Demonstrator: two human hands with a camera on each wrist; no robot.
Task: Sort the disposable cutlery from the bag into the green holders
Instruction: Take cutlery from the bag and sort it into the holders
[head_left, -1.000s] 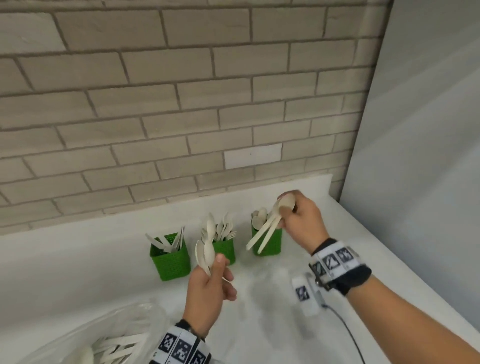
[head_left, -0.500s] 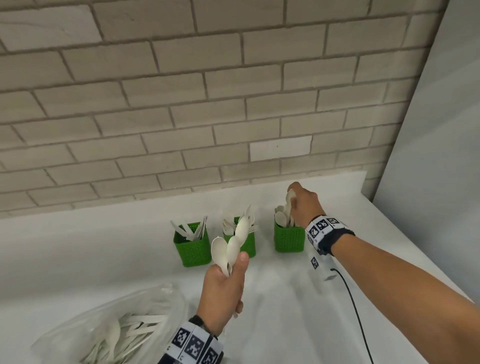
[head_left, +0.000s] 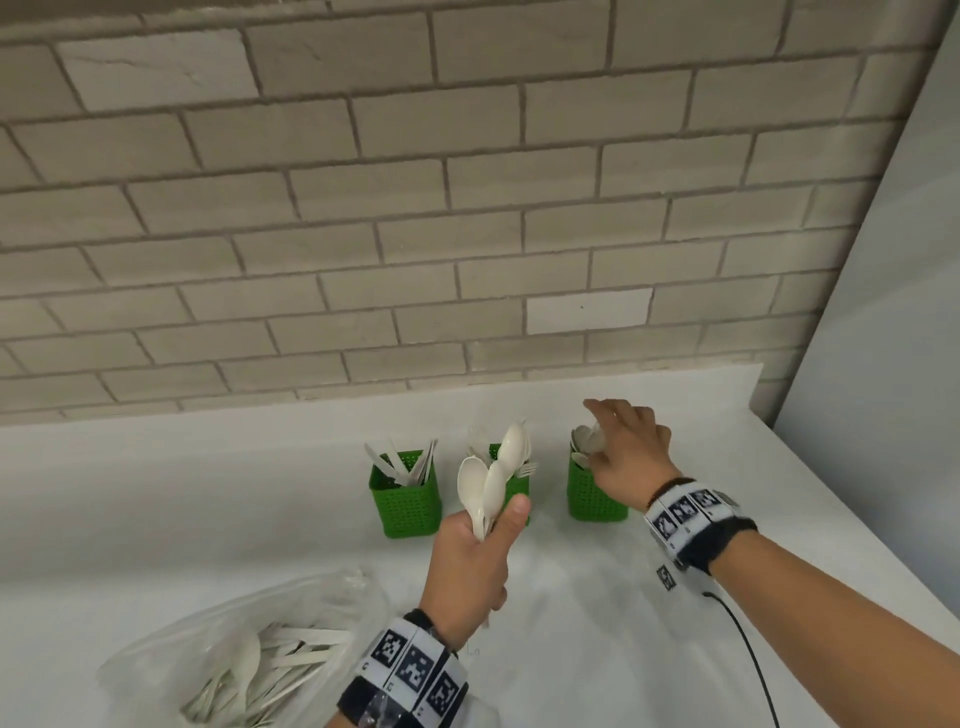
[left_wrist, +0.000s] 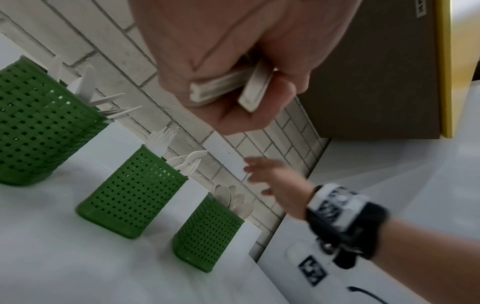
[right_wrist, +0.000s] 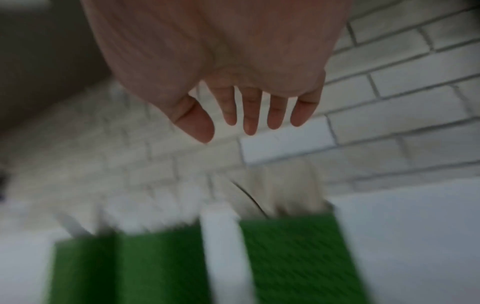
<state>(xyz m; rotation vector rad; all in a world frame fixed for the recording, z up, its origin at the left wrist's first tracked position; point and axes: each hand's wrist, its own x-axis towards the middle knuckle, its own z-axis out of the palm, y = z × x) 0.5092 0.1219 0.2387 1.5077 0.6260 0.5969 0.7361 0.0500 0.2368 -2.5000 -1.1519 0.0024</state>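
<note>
The left hand (head_left: 470, 564) grips several white plastic spoons (head_left: 491, 475) in front of the middle green perforated holder (left_wrist: 130, 196). Right of that holder, the right hand (head_left: 626, 457) hovers with fingers (right_wrist: 250, 112) spread (holding nothing) over the spoon-filled green holder (head_left: 592, 493).

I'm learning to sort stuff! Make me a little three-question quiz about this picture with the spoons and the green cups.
1. True or false: the left hand holds a bunch of white spoons.
2. Which green holder has the forks? A) left holder B) middle holder C) right holder
3. Fill in: the right hand is above the right holder, with its fingers ____ and nothing in them.

Key
1. True.
2. B. The left wrist view shows fork tines sticking out of the middle one.
3. Open. The right wrist view shows the fingers straight and spread.
</note>
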